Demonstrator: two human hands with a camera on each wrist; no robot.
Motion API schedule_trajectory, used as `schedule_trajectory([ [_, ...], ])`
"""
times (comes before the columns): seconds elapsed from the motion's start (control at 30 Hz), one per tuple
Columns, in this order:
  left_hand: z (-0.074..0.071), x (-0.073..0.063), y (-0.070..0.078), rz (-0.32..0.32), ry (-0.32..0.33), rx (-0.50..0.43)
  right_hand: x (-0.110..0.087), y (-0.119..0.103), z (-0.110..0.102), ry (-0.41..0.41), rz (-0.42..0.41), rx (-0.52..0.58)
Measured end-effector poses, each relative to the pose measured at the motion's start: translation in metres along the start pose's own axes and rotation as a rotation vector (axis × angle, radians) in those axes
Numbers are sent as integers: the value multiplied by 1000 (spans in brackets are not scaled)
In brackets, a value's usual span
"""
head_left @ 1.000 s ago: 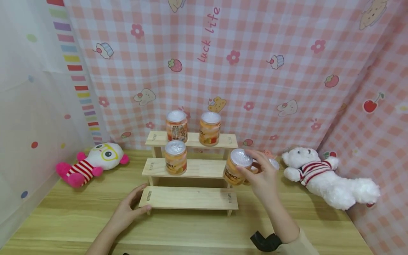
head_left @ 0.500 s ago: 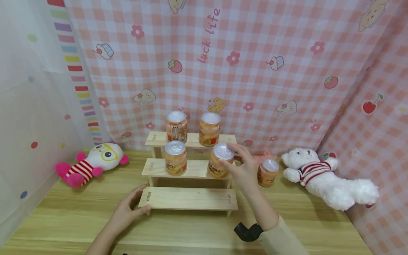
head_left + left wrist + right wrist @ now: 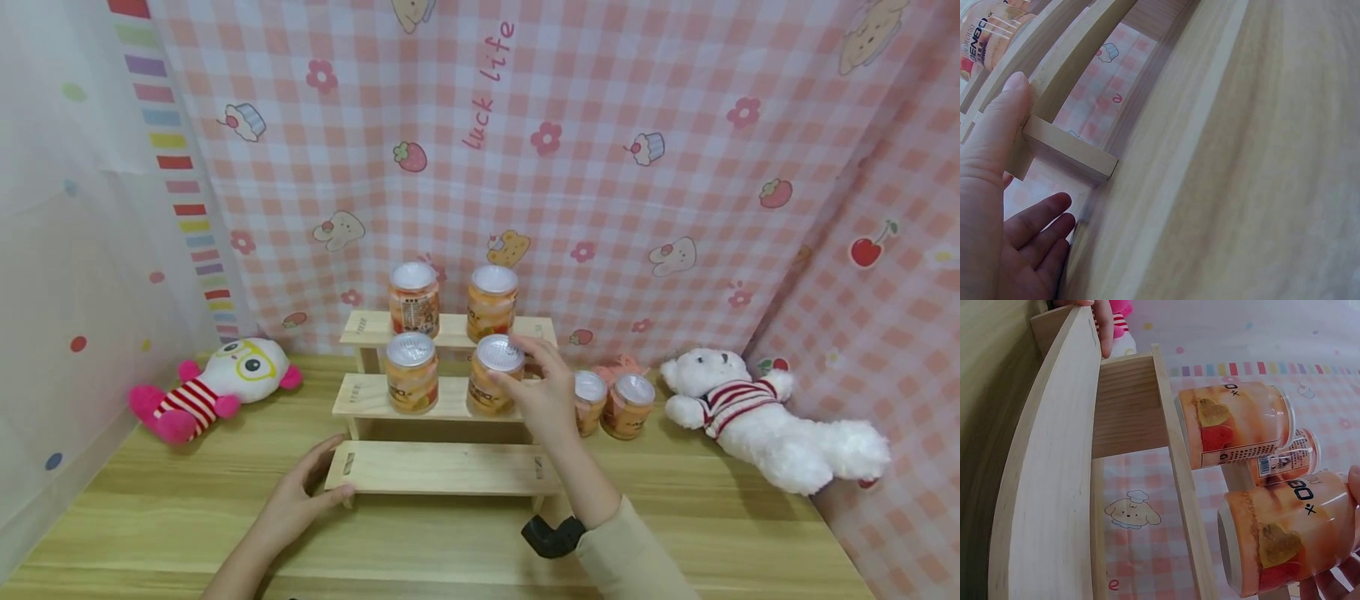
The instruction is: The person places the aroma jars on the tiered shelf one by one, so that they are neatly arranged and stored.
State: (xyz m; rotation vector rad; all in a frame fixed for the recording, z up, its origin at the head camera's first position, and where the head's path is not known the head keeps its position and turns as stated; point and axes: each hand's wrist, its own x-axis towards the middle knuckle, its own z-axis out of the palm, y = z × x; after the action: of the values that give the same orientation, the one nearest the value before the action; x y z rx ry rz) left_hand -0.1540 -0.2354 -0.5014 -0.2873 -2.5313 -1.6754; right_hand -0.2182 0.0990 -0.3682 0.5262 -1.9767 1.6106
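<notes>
My right hand (image 3: 543, 396) grips an orange-labelled can (image 3: 495, 377) with a silver lid, thumb and fingers round its top. The can is over the right part of the middle tier; in the right wrist view its base is close to the tier's edge. A matching can (image 3: 412, 375) stands to its left on the same tier. My left hand (image 3: 300, 492) holds the left end of the wooden three-step stand (image 3: 442, 467) at its lowest tier. Its thumb (image 3: 1013, 100) presses the front edge, while other fingers (image 3: 1041, 231) extend loosely beside the leg.
Two more cans stand on the top tier, a left can (image 3: 414, 300) and a right can (image 3: 492, 304). Two others, a nearer can (image 3: 589, 404) and an outer can (image 3: 628, 407), stand on the table right of the stand. A pink plush (image 3: 217, 383) and a white bear (image 3: 772, 417) lie at either side.
My right hand has carried its can leftward from beyond the stand's right end to the middle tier, beside the other can. The two table cans have come into view; the left hand stays put.
</notes>
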Motion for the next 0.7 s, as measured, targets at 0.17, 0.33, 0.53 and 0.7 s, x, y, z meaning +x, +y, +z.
schedule_trajectory([
  [0.17,0,-1,2,-1,0,2,1,7,5,9,-20,-28],
  [0.33,1,-3,4,25,7,30,0,9,7,6,6,-45],
  [0.53,1,-3,5,38,11,44,1,9,10,10,18,-41],
  [0.7,1,-3,4,33,10,41,1,7,8,-12,57,-53],
])
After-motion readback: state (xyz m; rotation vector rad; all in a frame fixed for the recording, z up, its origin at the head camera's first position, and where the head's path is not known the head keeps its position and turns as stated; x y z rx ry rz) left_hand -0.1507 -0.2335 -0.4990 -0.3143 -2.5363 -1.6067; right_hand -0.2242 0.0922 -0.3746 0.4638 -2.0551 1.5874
